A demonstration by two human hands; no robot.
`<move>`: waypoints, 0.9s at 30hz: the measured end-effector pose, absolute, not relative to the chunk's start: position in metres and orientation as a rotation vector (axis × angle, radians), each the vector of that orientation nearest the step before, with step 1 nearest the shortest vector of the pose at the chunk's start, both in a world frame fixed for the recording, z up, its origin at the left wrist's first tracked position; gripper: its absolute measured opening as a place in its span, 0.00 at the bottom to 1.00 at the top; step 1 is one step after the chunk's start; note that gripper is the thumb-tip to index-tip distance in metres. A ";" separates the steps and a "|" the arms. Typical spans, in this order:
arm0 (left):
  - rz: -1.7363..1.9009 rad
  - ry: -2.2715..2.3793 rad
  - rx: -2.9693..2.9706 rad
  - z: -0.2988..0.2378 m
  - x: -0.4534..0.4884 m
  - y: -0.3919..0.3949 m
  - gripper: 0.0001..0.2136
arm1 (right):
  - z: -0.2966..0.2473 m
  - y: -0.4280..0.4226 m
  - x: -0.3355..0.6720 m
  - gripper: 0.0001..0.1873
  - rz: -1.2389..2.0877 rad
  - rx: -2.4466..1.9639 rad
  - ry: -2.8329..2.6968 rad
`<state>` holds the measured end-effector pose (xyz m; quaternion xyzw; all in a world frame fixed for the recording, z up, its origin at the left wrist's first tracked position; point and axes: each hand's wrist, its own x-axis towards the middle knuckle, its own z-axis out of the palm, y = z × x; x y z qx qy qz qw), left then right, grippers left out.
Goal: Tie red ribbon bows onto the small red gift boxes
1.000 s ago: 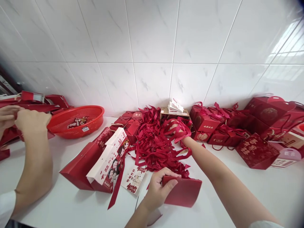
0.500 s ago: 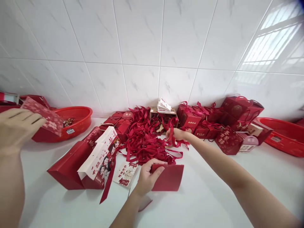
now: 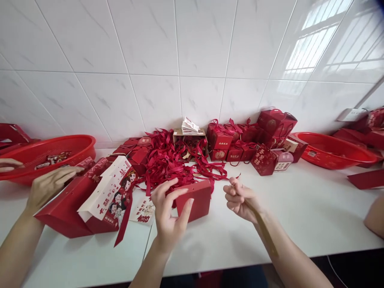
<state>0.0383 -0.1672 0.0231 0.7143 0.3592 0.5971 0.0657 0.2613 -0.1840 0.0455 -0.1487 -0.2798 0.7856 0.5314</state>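
Note:
My left hand holds a flat-folded red paper box upright on the white counter, thumb on its front face and fingers spread at its left edge. Just right of the box, my right hand is closed in a pinch on a thin ribbon that trails down along my forearm. Behind both hands a heap of loose red ribbons lies against the tiled wall.
Another person's hand rests on flat red bags at left, beside a red basket. Finished red boxes and a second red basket stand at back right. Someone's elbow shows at the right edge.
My right hand pulled back from the ribbon heap toward me with one ribbon pinched. My left hand stood the red box more upright. The other person's hand dropped onto the red bags.

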 end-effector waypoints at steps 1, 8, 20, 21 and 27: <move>1.725 1.029 2.216 0.034 0.039 -0.178 0.09 | 0.046 -0.192 0.255 0.07 1.863 -0.374 -0.723; 1.182 0.695 2.160 0.062 0.041 -0.227 0.05 | 0.039 -0.228 0.227 0.07 1.763 -0.408 -1.045; 0.971 0.603 1.630 0.027 0.027 -0.235 0.04 | 0.029 -0.245 0.212 0.09 1.770 -0.463 -1.147; 0.951 0.587 1.591 0.026 0.028 -0.234 0.05 | 0.028 -0.245 0.211 0.09 1.771 -0.453 -1.162; 0.854 0.619 1.432 0.018 0.030 -0.242 0.11 | 0.026 -0.247 0.214 0.07 1.806 -0.394 -1.248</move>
